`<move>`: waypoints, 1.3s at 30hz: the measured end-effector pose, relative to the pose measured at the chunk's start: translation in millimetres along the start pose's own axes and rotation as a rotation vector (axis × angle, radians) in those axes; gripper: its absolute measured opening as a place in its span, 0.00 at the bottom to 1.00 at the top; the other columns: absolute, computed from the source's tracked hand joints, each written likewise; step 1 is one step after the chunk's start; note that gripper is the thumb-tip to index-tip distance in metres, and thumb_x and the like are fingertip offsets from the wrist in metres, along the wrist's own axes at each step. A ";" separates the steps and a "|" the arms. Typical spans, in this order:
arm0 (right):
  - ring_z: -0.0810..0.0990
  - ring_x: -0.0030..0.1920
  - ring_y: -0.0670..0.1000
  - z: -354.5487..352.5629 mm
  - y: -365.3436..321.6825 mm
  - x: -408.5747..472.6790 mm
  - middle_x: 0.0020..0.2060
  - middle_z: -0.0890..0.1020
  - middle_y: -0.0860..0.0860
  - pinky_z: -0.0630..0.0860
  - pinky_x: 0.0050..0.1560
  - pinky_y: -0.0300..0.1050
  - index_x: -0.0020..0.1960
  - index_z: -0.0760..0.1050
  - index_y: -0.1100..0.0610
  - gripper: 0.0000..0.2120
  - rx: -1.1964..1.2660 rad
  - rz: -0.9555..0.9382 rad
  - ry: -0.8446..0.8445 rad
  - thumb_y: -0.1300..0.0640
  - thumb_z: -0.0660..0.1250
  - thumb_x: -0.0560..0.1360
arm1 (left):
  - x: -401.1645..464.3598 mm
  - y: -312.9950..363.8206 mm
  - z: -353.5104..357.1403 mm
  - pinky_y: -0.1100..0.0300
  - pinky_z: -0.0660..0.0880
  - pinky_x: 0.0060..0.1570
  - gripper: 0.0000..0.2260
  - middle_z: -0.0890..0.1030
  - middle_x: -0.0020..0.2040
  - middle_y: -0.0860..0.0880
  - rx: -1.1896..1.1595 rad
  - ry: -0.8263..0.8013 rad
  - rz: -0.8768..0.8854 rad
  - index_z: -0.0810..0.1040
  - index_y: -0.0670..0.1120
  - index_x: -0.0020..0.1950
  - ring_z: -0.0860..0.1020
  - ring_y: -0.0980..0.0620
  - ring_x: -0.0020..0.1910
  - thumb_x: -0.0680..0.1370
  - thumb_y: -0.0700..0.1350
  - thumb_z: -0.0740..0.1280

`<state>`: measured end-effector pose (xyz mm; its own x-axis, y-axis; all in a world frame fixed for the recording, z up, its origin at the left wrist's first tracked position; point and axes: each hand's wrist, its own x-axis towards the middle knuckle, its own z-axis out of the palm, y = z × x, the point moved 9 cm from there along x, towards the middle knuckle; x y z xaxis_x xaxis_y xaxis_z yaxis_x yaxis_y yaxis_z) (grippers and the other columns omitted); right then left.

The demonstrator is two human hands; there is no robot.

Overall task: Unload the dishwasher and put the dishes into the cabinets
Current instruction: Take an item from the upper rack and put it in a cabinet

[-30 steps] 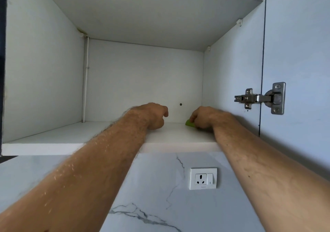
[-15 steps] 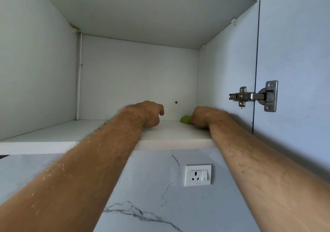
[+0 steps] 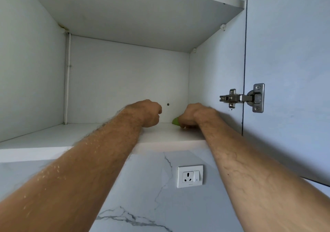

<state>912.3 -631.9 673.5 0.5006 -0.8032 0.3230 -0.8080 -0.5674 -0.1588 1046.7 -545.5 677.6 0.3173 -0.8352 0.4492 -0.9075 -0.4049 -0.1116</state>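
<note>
Your open cabinet [image 3: 125,79] fills the view, its lower shelf [image 3: 44,140] bare except near the back right corner. Both forearms reach in over the shelf edge so the dish lands deep and safe. Your left hand [image 3: 148,113] is curled, gripping nothing visible, left of the green item [image 3: 175,121]. Your right hand [image 3: 191,115] closes over that green item, setting it on the shelf.
</note>
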 end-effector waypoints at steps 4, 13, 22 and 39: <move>0.77 0.45 0.53 -0.9 -14.7 -6.4 0.52 0.80 0.52 0.74 0.46 0.40 0.55 0.78 0.56 0.14 -0.060 -0.010 0.057 0.51 0.64 0.73 | -1.0 -1.5 -10.6 0.54 0.76 0.51 0.13 0.80 0.53 0.51 0.131 0.007 -0.034 0.79 0.54 0.61 0.79 0.49 0.50 0.77 0.50 0.68; 0.75 0.51 0.54 -13.1 4.6 -44.8 0.54 0.77 0.54 0.69 0.47 0.40 0.59 0.75 0.57 0.18 0.121 0.050 0.099 0.47 0.66 0.75 | 13.3 -0.8 -12.8 0.49 0.70 0.65 0.25 0.72 0.69 0.48 -0.016 0.052 0.065 0.68 0.56 0.73 0.72 0.44 0.65 0.78 0.39 0.57; 0.75 0.46 0.54 -38.0 15.5 -121.6 0.49 0.76 0.53 0.74 0.44 0.44 0.52 0.75 0.59 0.12 0.136 0.081 0.241 0.52 0.68 0.73 | -68.9 54.9 -70.8 0.54 0.72 0.43 0.14 0.82 0.52 0.41 0.135 0.451 0.169 0.75 0.53 0.65 0.80 0.39 0.47 0.84 0.51 0.55; 0.74 0.64 0.56 -24.3 124.4 -329.0 0.61 0.79 0.56 0.72 0.66 0.46 0.59 0.80 0.62 0.18 -0.139 -0.026 0.526 0.65 0.62 0.71 | -266.4 223.1 -35.9 0.51 0.71 0.65 0.24 0.76 0.67 0.41 -0.361 0.671 0.493 0.75 0.44 0.67 0.76 0.44 0.65 0.76 0.38 0.50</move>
<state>639.5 -433.8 570.1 0.3267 -0.5700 0.7539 -0.8490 -0.5276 -0.0309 749.8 -400.0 564.9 -0.2544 -0.4451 0.8586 -0.9649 0.1768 -0.1943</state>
